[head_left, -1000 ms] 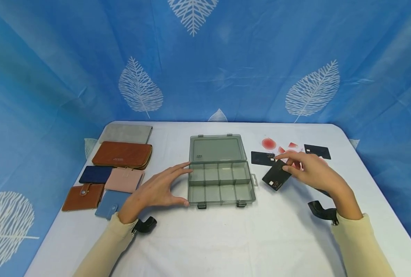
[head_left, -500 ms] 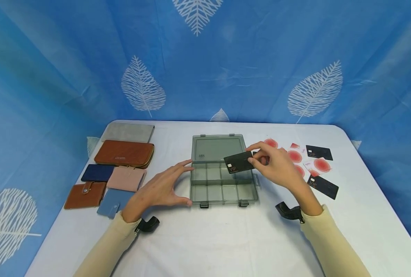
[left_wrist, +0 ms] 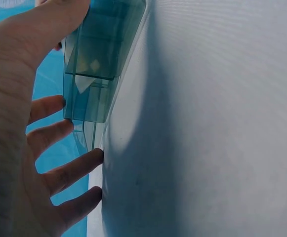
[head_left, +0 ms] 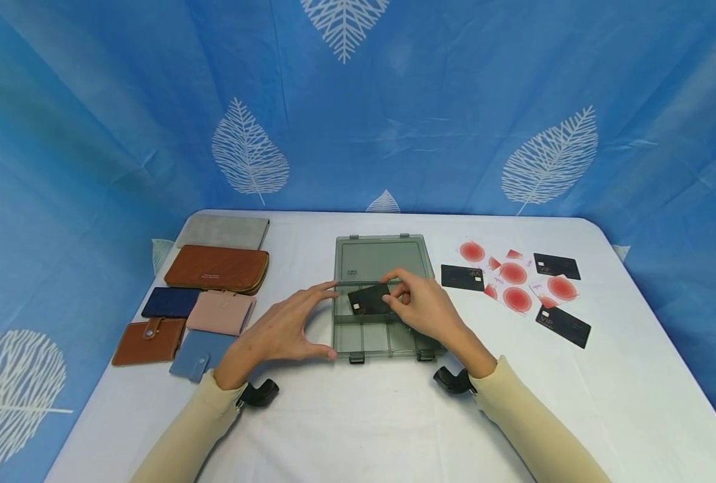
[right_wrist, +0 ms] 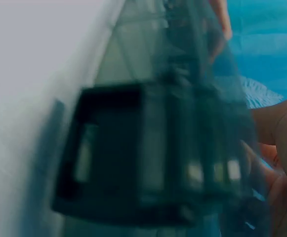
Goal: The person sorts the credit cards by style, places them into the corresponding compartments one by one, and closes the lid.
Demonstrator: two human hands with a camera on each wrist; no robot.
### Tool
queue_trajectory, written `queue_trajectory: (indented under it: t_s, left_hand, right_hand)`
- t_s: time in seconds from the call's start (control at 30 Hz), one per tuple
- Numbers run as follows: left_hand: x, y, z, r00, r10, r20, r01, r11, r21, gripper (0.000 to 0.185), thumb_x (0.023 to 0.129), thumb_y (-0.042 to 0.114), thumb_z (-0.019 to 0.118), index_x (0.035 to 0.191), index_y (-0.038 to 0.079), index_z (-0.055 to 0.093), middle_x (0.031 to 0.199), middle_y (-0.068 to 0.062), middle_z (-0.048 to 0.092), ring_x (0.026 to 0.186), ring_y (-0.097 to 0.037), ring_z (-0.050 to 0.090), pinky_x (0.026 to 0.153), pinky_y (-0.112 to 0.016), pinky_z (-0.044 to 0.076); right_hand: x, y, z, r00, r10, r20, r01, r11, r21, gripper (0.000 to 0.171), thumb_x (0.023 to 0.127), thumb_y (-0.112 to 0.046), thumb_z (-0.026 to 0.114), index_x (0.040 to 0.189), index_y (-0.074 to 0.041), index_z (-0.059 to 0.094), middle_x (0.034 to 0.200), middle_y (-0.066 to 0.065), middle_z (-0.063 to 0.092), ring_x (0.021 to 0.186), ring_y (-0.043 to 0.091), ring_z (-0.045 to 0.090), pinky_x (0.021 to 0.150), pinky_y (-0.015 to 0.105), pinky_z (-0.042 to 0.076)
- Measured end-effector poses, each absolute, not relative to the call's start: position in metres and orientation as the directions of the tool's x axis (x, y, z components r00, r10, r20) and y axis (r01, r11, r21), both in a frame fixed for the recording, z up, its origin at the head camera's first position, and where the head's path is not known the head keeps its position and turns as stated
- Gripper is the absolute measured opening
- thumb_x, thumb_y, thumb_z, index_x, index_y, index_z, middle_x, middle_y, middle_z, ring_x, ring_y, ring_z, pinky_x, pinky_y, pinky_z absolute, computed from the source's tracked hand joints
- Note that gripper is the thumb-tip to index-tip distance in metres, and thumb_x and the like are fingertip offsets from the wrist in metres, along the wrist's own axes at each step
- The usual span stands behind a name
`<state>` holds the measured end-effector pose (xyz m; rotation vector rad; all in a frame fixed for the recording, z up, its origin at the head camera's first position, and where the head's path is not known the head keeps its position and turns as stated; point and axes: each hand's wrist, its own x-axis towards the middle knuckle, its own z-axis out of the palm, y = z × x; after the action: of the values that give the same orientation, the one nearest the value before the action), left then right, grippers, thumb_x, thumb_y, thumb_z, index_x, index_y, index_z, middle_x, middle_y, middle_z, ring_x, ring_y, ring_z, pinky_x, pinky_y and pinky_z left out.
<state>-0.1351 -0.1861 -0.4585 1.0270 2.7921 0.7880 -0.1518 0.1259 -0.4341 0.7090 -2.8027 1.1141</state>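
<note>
A translucent green divided box (head_left: 375, 335) stands in the middle of the table, its lid (head_left: 382, 258) folded back. My right hand (head_left: 427, 308) pinches a black VIP card (head_left: 365, 301) by its right end, over the back row of compartments. The left hand (head_left: 285, 329) is spread beside the box, thumb and fingertips right at its left wall. In the left wrist view the box wall (left_wrist: 91, 98) shows between thumb and fingers. The right wrist view is blurred; a dark clasp (right_wrist: 113, 153) of the box fills its middle.
On the right lie several black cards (head_left: 563, 327) and cards with red circles (head_left: 517, 300). To the left are wallets: grey (head_left: 225, 231), brown zip (head_left: 216, 268), navy (head_left: 169, 302), pink (head_left: 219, 312), brown snap (head_left: 147, 342) and blue (head_left: 198, 352). A blue leaf-print curtain (head_left: 424, 134) hangs behind.
My right hand has picked up the black card on the right, carried it left and lowered it over the box's back compartments. The left hand stays at the box's left side.
</note>
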Motion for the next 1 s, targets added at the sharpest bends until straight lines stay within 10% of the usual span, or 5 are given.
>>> queue_trajectory:
  t_s: [0.73, 1.0]
  left_hand:
    - [-0.138, -0.187, -0.462, -0.768, 0.625, 0.141, 0.607, 0.640, 0.470, 0.113, 0.075, 0.070, 0.090, 0.163, 0.016, 0.044, 0.174, -0.004, 0.035, 0.151, -0.032, 0.048, 0.111, -0.060, 0.050]
    - [-0.138, -0.186, -0.464, -0.764, 0.629, 0.146, 0.613, 0.635, 0.471, 0.113, 0.074, 0.069, 0.091, 0.163, 0.015, 0.045, 0.176, -0.007, 0.032, 0.149, -0.033, 0.050, 0.112, -0.061, 0.048]
  right_hand:
    - [-0.146, 0.114, -0.441, -0.872, -0.459, 0.168, -0.474, 0.709, -0.522, 0.029, 0.106, -0.026, 0.072, 0.130, -0.010, 0.078, 0.126, 0.009, 0.072, 0.072, 0.008, 0.055, 0.062, 0.030, 0.049]
    - [-0.143, 0.115, -0.441, -0.839, -0.533, 0.106, -0.525, 0.743, -0.416, 0.037, 0.111, -0.036, 0.061, 0.135, -0.010, 0.076, 0.140, 0.014, 0.070, 0.132, 0.036, 0.066, 0.109, 0.057, 0.052]
